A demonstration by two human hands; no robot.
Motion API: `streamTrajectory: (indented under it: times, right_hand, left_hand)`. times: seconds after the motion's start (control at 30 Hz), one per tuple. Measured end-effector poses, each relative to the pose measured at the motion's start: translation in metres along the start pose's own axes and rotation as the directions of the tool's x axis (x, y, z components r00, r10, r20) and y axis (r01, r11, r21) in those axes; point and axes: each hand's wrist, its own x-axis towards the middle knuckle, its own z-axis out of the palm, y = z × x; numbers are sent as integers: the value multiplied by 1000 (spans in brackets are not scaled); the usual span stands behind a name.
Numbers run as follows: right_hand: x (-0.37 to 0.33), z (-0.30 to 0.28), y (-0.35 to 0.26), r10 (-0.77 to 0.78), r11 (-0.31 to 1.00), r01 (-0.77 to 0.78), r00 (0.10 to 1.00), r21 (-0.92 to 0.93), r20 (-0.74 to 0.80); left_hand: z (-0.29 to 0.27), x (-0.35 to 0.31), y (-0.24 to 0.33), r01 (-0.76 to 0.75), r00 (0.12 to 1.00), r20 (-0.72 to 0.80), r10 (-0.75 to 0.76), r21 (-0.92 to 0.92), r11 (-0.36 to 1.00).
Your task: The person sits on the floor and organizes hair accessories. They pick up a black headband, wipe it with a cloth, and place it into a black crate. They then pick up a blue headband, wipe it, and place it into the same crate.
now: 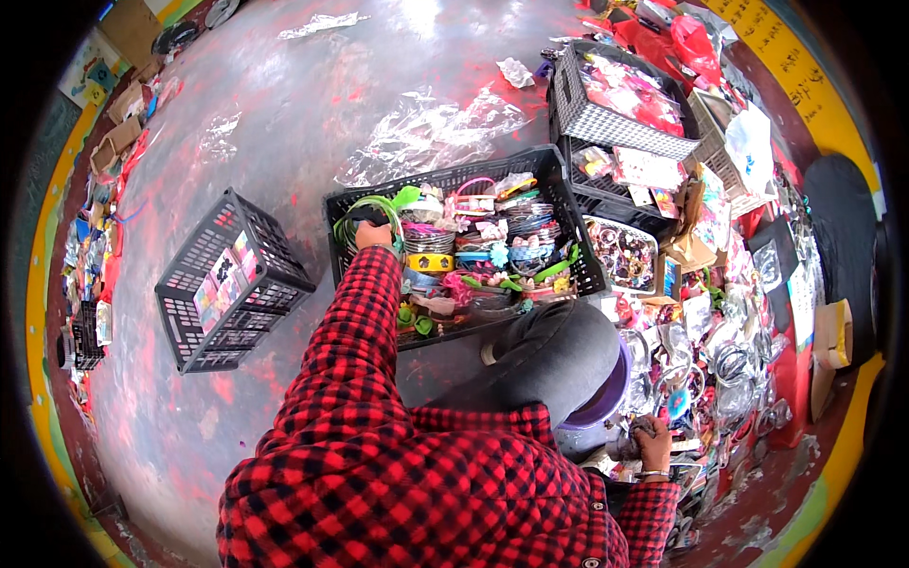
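Note:
A black plastic crate (454, 173) lies in front of me, packed with rows of colourful headbands (530, 227). My left hand (372, 237) reaches into its left end, fingers curled down beside a bundle of thin green hoops (386, 210). Something dark shows at those fingertips, but I cannot make out what it is. Low on the right, my right hand (651, 443) is closed at the edge of a heap of plastic-wrapped accessories (720, 379). A greyish item (621, 447) shows at its fingers, its kind unclear. Both sleeves are red-and-black check.
An upright black crate (232, 284) stands to the left. Beside my bent knee (559, 355) is a purple tub (611, 388). Stacked baskets (625, 133) and a white basket of small accessories (620, 254) stand right. Clear plastic sheeting (436, 133) lies on the floor beyond.

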Motion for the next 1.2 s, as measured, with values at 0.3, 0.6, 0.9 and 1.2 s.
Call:
streamTrajectory:
  times: [0.3,0.6,0.9,1.2]
  right_hand:
    - [11,12,2,34,994,-37,999,98,31]
    - [19,16,-3,2,997,3,998,-83,63]
    - [17,15,-1,77,993,-87,990,81,114]
    - [25,20,35,-10,1000,10,999,-14,35]
  left_hand:
    - [4,4,10,-179,983,90,160,273,945]
    - [-25,27,-24,-80,977,200,69,47,996]
    - [-63,-8,17,-283,957,201,211,471,835]
    - [-55,-25,55,-627,755,450,477,708,325]
